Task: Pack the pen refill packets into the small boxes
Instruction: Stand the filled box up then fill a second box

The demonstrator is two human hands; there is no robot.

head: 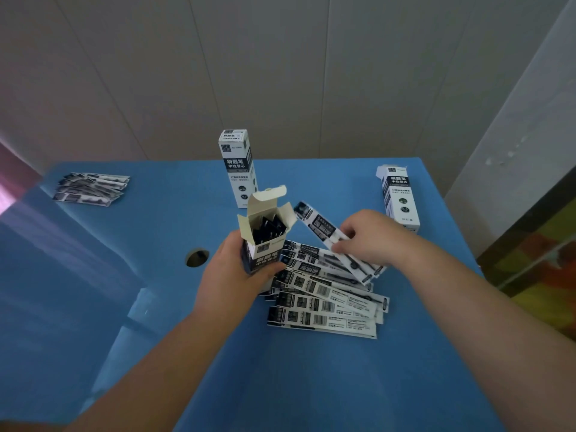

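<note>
My left hand (232, 274) grips a small white and black box (265, 235) upright at the table's middle. Its top flaps stand open and dark packets show inside. My right hand (372, 236) pinches a long black and white pen refill packet (324, 230), tilted with its upper end pointing toward the box's opening. Under both hands a fanned pile of several refill packets (327, 307) lies flat on the blue table (311, 385).
Two closed boxes stand upright, one behind the open box (238, 165) and one at the far right (399, 194). A second pile of packets (92, 188) lies at the far left. A round hole (197, 257) sits in the tabletop left of my left hand.
</note>
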